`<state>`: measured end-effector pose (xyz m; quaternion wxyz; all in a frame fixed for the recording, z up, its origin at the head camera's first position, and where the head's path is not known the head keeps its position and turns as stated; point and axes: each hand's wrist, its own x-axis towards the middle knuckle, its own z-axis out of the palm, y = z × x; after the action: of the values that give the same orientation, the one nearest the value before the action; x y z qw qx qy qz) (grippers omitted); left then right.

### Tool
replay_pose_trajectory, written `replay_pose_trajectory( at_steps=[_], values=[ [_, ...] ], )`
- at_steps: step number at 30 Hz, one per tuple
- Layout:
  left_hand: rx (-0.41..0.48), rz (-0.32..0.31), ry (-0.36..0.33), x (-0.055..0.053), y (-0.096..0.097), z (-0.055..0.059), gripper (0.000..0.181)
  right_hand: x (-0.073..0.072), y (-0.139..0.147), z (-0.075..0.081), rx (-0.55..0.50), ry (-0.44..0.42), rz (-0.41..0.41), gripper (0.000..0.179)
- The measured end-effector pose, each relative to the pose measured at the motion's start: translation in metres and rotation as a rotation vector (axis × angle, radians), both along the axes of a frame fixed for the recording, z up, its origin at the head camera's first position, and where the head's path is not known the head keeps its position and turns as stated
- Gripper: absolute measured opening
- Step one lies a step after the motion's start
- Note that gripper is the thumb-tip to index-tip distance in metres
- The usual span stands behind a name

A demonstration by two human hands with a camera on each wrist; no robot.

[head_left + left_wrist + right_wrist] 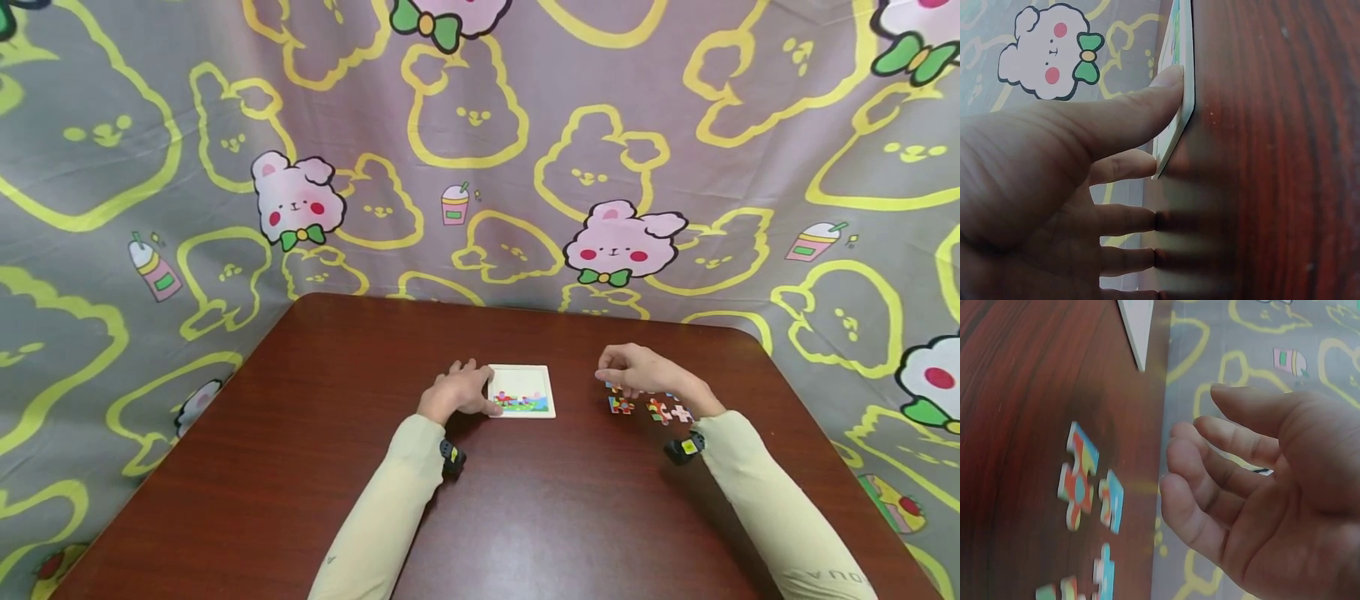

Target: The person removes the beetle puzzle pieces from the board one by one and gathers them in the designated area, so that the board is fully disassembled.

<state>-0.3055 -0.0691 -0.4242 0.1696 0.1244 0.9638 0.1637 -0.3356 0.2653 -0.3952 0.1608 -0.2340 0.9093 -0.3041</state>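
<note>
A white puzzle tray (pixel 522 380) lies on the table, with joined colourful pieces (pixel 521 403) along its near part and a bare upper part. My left hand (pixel 459 392) is at the tray's left side. In the left wrist view its thumb (pixel 1147 109) rests on the tray's border and the other fingers are stretched out, touching the tabletop. Above the loose puzzle pieces (pixel 621 406) on the right hovers my right hand (pixel 643 368). The right wrist view shows its fingers (pixel 1188 512) loosely bent, nothing between them, and pieces (pixel 1079 494) lying apart below.
The brown table (pixel 360 392) reaches back to a patterned cloth (pixel 480 250) hanging behind it. More loose pieces (pixel 681 413) lie partly under the right hand and forearm. A dark camera is strapped to each wrist.
</note>
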Motion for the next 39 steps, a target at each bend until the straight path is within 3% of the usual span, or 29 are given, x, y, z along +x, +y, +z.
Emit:
replay_pose_trajectory(
  at_steps=[20, 39],
  values=[
    [-0.02, 0.002, -0.002, 0.002, 0.001, 0.002, 0.071, -0.003, -0.069, -0.012, -0.063, 0.02, 0.113, 0.022],
    [-0.035, 0.015, -0.001, -0.001, 0.004, 0.002, 0.072, -0.003, -0.123, -0.027, 0.005, 0.016, 0.194, 0.02]
  ],
)
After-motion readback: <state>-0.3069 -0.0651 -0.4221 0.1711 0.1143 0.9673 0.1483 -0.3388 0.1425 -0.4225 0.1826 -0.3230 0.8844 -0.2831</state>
